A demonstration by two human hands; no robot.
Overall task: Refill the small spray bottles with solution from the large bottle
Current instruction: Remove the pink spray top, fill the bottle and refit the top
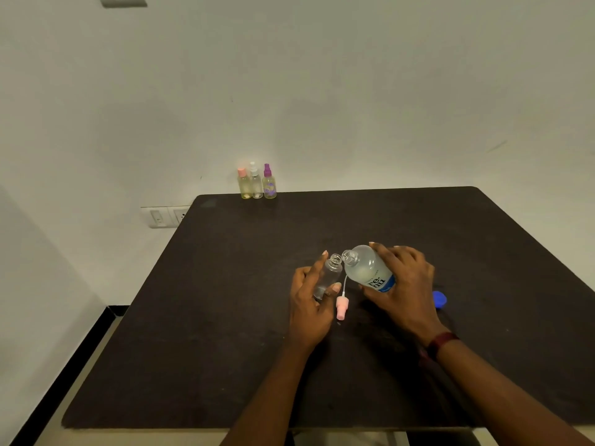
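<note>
Your left hand (309,297) is wrapping fingers (317,268) round one small bottle (331,273); your right hand (404,284) is gripping one tilted large bottle (365,267), mouths nearly touching. Three spray bottles (257,183) are standing well apart.

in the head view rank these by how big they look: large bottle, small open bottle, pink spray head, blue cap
1. large bottle
2. small open bottle
3. pink spray head and blue cap: too close to rank, since the right hand partly hides the cap
</note>
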